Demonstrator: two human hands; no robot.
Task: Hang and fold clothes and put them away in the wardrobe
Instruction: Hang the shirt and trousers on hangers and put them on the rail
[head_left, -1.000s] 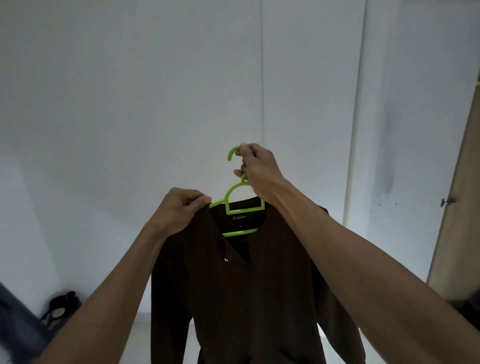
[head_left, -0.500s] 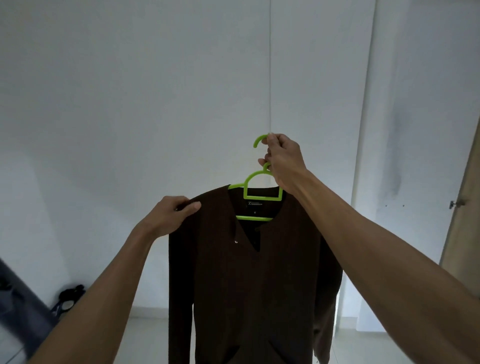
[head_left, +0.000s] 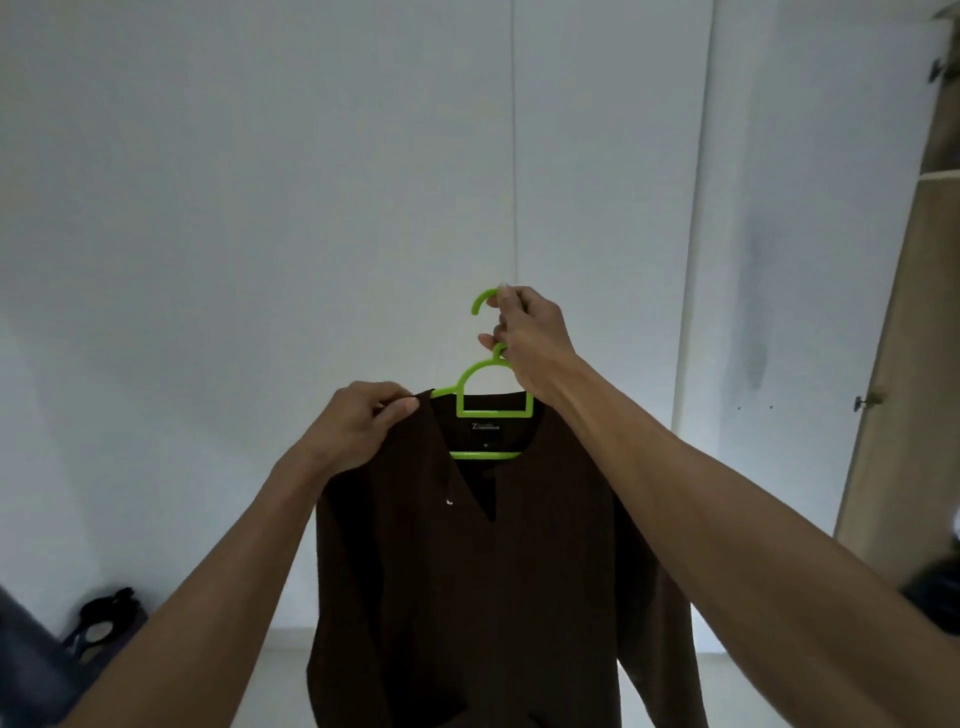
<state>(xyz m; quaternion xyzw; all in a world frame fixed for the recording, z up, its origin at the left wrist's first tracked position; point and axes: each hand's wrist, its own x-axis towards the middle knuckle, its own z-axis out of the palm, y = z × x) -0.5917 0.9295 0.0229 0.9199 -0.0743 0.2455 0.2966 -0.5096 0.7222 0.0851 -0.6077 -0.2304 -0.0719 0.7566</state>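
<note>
**Brown top on its hanger, wardrobe edging into view**

The brown top (head_left: 467, 571) hangs at the centre of the frame, draped on the green hanger (head_left: 493, 410) and held up before a white wall (head_left: 260, 208). Since a second ago the view has swung right: the open wardrobe (head_left: 924, 364) now fills more of the right edge, its wooden side and a shelf showing. The dark bag (head_left: 101, 613) sits at lower left. The left hand (head_left: 358, 426) pinches the garment's shoulder near the collar; half a second ago it gripped further out. The right hand (head_left: 530, 338) curls round the hanger's neck below the hook. The shirt looks seated, so carrying it to the rail seems next.
</note>
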